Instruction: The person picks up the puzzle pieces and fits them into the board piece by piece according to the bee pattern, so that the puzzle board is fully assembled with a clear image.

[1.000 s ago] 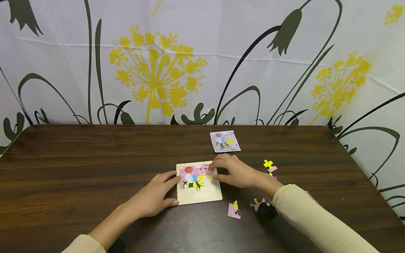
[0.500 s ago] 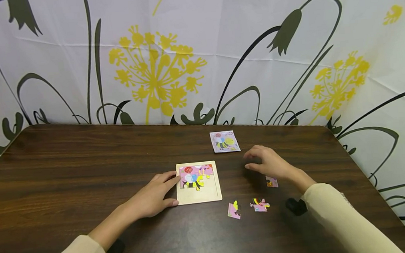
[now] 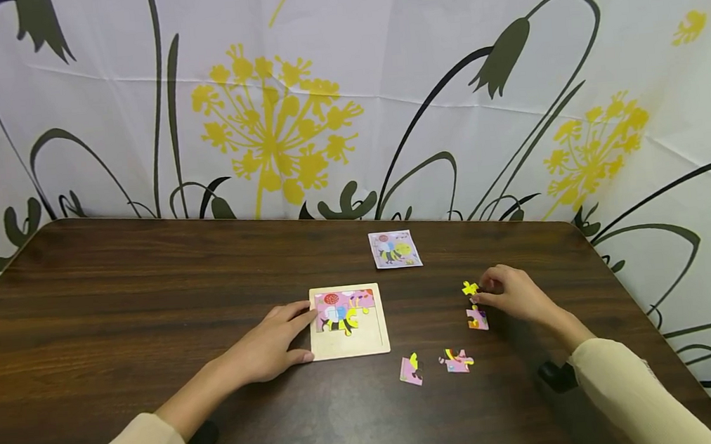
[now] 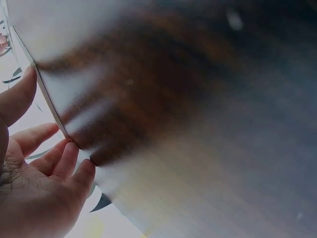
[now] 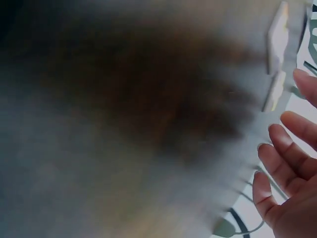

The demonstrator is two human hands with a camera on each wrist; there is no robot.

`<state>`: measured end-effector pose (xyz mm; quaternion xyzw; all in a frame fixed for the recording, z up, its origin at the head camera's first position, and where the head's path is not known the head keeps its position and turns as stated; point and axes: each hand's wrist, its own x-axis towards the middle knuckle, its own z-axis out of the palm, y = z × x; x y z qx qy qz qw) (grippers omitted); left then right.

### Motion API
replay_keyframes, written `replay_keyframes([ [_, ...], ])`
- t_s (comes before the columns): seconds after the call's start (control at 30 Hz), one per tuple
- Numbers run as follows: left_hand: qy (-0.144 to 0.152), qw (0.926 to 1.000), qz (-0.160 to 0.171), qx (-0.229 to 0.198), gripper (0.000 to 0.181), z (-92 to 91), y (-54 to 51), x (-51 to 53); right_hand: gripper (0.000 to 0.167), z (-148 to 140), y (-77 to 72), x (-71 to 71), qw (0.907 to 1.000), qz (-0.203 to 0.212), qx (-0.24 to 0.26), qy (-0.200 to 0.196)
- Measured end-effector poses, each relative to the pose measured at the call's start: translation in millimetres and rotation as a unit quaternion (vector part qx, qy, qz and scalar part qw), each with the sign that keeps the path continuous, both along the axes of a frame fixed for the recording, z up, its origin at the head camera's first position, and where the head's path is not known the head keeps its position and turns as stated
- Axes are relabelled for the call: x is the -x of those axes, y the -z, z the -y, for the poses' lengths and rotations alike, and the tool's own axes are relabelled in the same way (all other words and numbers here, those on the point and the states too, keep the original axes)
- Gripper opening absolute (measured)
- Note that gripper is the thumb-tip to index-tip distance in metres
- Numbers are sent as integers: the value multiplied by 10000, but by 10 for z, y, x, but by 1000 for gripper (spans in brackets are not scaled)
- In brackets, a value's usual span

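Note:
A light wooden puzzle tray (image 3: 366, 341) lies on the table, with a partly filled bee picture (image 3: 341, 311) in its upper left area. My left hand (image 3: 271, 342) rests against the tray's left side, fingertips and thumb along its edge. To the right, my right hand (image 3: 517, 296) reaches to a yellow puzzle piece (image 3: 469, 288), its thumb and fingers spread beside the piece. Part of that piece is hidden by the thumb. Just below it lies a pink puzzle piece (image 3: 477, 319). The right wrist view shows the fingers (image 5: 285, 141) loosely bent with nothing gripped.
Two more loose pieces lie nearer the front: a pink and yellow one (image 3: 411, 369) and a pink one with a rainbow stripe (image 3: 456, 361). A printed bee picture card (image 3: 395, 249) lies behind the tray. A flowered curtain (image 3: 421, 103) hangs behind the dark wooden table (image 3: 176, 280).
My right hand has left the tray and moved right to the yellow piece, uncovering the loose pieces on its way. The left hand stays at the tray's edge.

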<state>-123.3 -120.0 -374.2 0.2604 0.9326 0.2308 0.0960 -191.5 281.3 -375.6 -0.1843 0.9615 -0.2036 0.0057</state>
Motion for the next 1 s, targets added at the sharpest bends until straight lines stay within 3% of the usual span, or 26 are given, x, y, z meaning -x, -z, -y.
replay_keyframes([
  [0.43, 39, 10000, -58, -16, 61, 2, -5, -7, 24, -21, 120, -17, 9993, -148, 10, 340],
  [1.0, 9, 10000, 32, -22, 61, 1, -18, -7, 12, -38, 123, -30, 9999, -97, 69, 78],
])
